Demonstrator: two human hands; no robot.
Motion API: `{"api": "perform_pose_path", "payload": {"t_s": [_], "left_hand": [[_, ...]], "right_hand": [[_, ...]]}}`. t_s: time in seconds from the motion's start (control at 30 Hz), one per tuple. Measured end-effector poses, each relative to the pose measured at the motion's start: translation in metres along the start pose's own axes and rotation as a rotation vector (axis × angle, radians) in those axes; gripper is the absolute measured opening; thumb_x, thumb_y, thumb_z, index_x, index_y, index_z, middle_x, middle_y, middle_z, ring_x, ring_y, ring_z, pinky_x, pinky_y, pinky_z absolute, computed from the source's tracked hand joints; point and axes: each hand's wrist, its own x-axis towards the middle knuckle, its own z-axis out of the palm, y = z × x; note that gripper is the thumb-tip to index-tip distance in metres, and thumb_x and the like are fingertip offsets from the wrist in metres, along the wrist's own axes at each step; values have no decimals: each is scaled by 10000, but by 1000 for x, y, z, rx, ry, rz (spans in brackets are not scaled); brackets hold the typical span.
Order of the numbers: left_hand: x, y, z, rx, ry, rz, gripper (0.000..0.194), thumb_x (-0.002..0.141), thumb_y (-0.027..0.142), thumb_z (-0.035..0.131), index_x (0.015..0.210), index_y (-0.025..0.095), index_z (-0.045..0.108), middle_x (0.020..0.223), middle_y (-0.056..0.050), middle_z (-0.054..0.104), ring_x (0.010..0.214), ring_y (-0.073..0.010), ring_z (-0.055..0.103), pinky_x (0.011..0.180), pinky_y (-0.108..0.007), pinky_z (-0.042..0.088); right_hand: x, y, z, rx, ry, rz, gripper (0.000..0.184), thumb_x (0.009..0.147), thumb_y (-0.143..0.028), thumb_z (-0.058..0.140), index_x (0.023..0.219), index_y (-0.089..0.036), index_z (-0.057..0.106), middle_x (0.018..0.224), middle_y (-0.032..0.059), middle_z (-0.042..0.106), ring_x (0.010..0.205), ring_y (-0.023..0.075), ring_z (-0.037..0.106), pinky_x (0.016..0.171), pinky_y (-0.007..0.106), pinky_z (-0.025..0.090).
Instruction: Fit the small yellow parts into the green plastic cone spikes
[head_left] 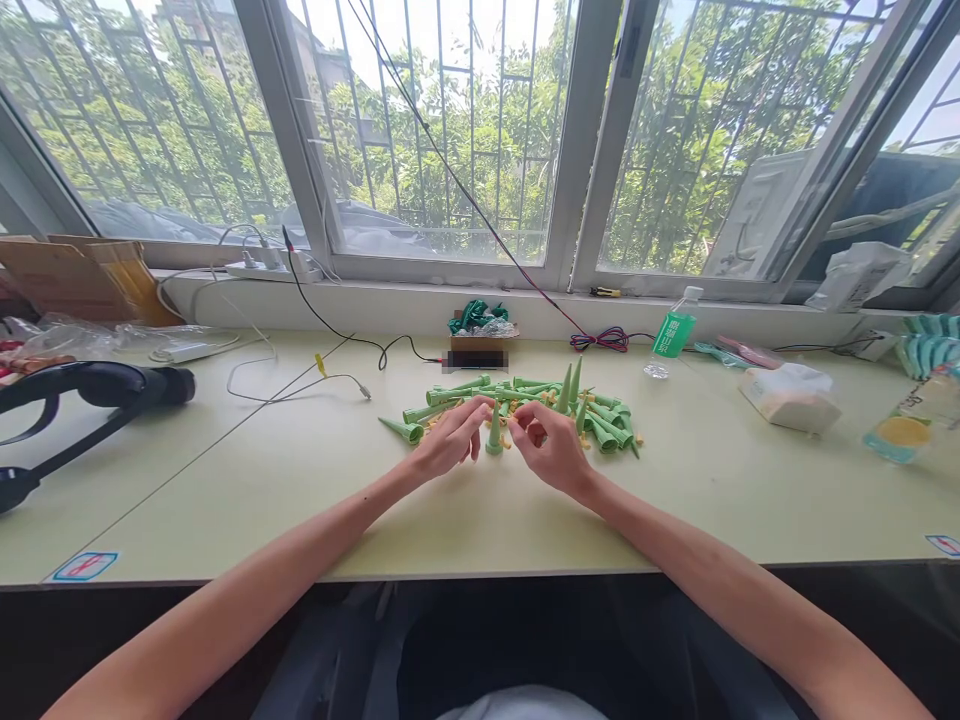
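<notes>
A green cone-shaped nozzle stands upright on the table between my two hands, its wide base down. My left hand is just left of it, fingers bent and apart, with the fingertips near the cone's tip. On the other side my right hand has thumb and index finger pinched together; whatever sits in the pinch is too small to make out. Behind and around the hands lies a pile of green cones, mostly on their sides, mixed with small yellow pieces. Several cones stand upright near my right hand.
A small cardboard box with green wrapping stands behind the pile. To the right are a water bottle, a tissue pack and another bottle. Cables and a black headset lie on the left.
</notes>
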Motion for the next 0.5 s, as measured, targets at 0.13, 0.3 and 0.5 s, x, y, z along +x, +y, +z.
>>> {"api": "perform_pose_path", "payload": {"t_s": [0.13,0.3,0.5], "left_hand": [[-2,3,0,84,-43,63,344,922,448,468,1151,201,540,1009,-67,655,510,-81,575,446,-207,445],[-3,5,4,219,-32,113,288,868,413,561,1060,199,557,1051,-72,640,505,-68,537,480,-230,472],[-1,-1,7,242,-84,115,253,898,413,520,953,184,614,734,0,629,473,-79,491,483,-222,457]], "right_hand": [[0,-1,-1,7,7,7,128,890,-306,534,827,-195,544,645,-28,574,433,74,464,465,216,373],[0,-1,-1,9,19,6,115,888,-290,525,822,-197,537,639,-33,564,431,72,461,468,212,375],[1,-1,-1,-9,15,12,117,887,-295,518,825,-197,534,640,-31,567,438,76,465,479,213,382]]}}
